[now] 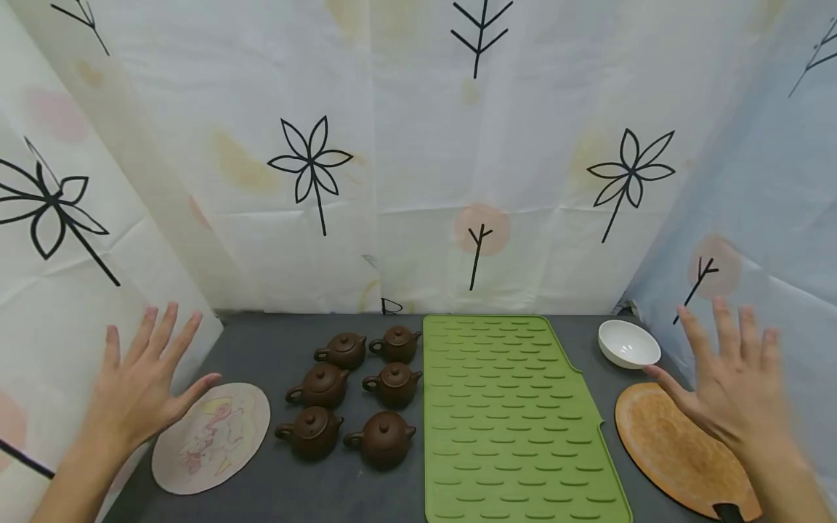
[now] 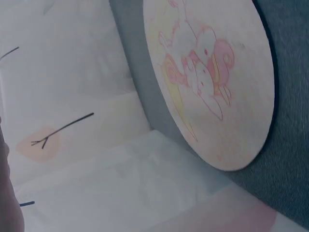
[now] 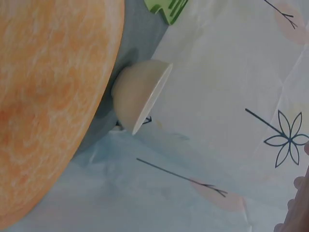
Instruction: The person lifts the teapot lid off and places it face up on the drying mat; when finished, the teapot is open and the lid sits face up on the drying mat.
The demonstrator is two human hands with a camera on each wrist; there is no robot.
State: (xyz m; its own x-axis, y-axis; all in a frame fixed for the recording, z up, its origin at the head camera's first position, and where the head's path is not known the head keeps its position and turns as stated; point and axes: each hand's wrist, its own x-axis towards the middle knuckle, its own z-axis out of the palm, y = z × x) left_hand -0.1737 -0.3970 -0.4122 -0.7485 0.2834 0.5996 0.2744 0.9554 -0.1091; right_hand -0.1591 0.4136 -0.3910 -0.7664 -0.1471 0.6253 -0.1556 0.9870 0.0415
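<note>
My left hand (image 1: 140,385) is raised with its fingers spread, above and beside an oval mat with a pink and yellow drawing (image 1: 212,439). It holds nothing. On the other side my right hand (image 1: 735,385) is also up, fingers apart and nothing in them, over an orange-brown round board (image 1: 680,443) with a black part at its near edge. Just beyond that hand stands a white bowl (image 1: 629,344). Several small brown teapots, such as the nearest right one (image 1: 384,440), sit in two columns left of the middle, lids on, handles to the left.
A green ridged mat (image 1: 503,421) lies right of the teapots, lengthwise on the dark grey table (image 1: 353,501). White patterned cloth (image 1: 418,167) hangs behind the table and along both sides.
</note>
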